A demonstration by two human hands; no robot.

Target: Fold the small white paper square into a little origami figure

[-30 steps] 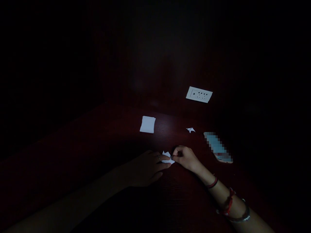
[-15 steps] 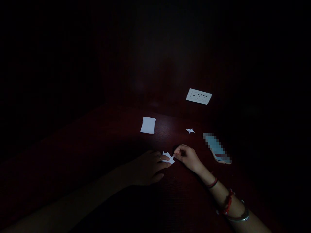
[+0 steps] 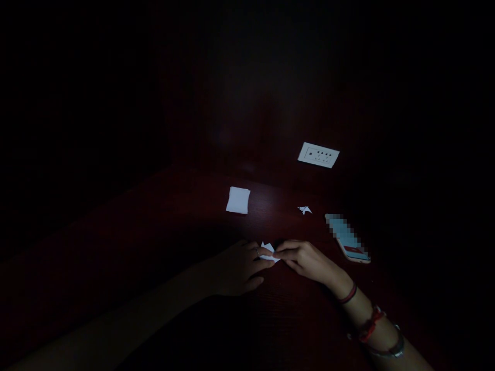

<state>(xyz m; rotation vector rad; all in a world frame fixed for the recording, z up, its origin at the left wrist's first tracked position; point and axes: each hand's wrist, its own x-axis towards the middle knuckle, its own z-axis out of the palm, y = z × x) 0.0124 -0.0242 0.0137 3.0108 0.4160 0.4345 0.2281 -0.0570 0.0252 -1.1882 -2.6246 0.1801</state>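
Note:
A small piece of folded white paper [image 3: 267, 250] lies on the dark red table, with pointed corners sticking up at its far edge. My left hand [image 3: 242, 265], a ring on one finger, reaches in from the left and holds the paper down with its fingertips. From the right, my right hand [image 3: 305, 259] has its thumb and fingers pinched at the paper's right side. The fingertips of both hands nearly meet there and cover part of the folds. Bracelets circle my right forearm.
A stack of square white paper sheets [image 3: 238, 200] lies farther back. To its right is a small folded paper figure [image 3: 305, 210]. A phone [image 3: 348, 238] with a blurred screen rests at the right. A white socket panel [image 3: 318, 155] is on the wall behind. The surroundings are very dark.
My right hand has come lower and turned flatter, its fingertips now meeting over the paper's right side. My left hand has stayed on the paper. The whole view has shifted slightly.

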